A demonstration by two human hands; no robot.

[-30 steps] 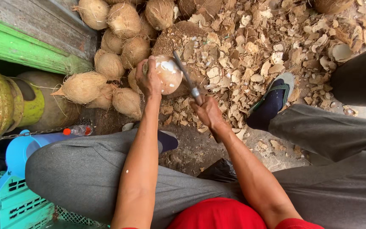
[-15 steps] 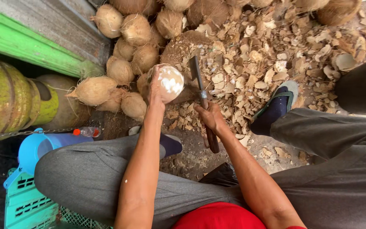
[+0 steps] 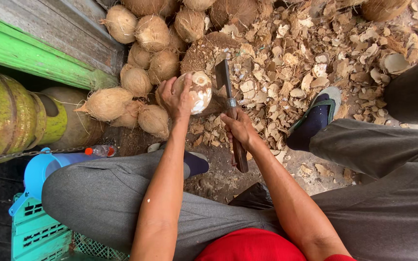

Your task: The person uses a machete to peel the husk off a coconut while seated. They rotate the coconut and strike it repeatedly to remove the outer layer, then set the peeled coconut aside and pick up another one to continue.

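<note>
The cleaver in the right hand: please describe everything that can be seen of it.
The cleaver has a dark, flat, rectangular metal blade, a pale metal collar and a long dark handle that looks like wood. The right hand grips the handle near the collar, and its end sticks out below the hand. The blade points up, away from the person, beside the coconut.
</note>
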